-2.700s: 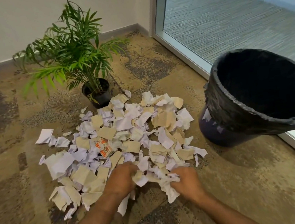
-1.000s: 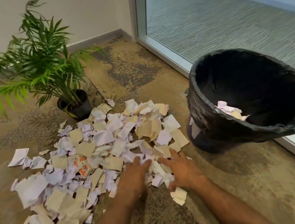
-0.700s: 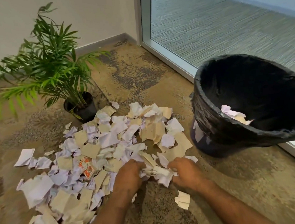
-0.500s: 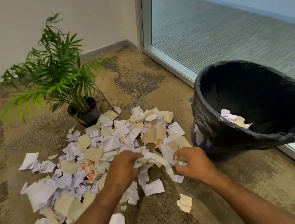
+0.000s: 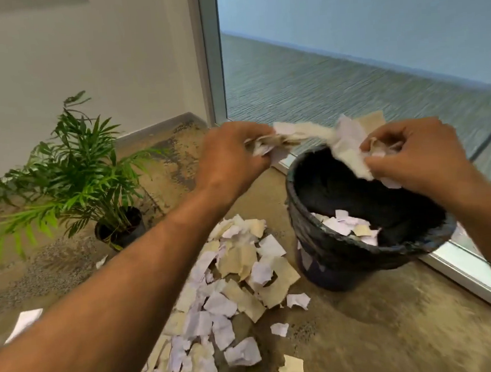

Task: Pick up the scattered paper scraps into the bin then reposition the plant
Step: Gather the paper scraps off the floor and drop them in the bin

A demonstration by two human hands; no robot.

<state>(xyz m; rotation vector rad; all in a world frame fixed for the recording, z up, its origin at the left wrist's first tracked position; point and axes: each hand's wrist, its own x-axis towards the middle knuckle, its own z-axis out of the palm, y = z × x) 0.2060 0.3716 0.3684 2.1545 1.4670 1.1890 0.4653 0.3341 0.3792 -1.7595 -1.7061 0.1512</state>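
The left hand (image 5: 230,157) has its fingers (image 5: 256,133) curled tightly round one end of a bunch of torn paper scraps (image 5: 320,140), white and tan, and the right hand (image 5: 415,157) pinches the other end, its fingers (image 5: 381,141) bent in and its thumb pressed against the crumpled paper; neither hand shows any gap beyond what the paper fills. The bunch sags between the two hands, raised above the far rim of the bin (image 5: 346,254), with the right hand over the bin's mouth and the left hand just outside its left edge. The bin is dark, lined with a black bag, and stands on the carpet (image 5: 382,336) close to the frame of a glass wall (image 5: 346,69); a small layer of scraps already lies inside it (image 5: 347,227). To the left of the bin, touching its base at the nearest pieces, a loose spread of scraps (image 5: 237,289) covers the carpet and runs toward the near edge of the view, partly hidden under the left forearm. One white piece (image 5: 25,319) lies apart at the far left. The potted palm (image 5: 70,176) stands upright in its black pot (image 5: 121,228) on the carpet beyond the scraps, near the white wall (image 5: 82,66) and well apart from the bin.
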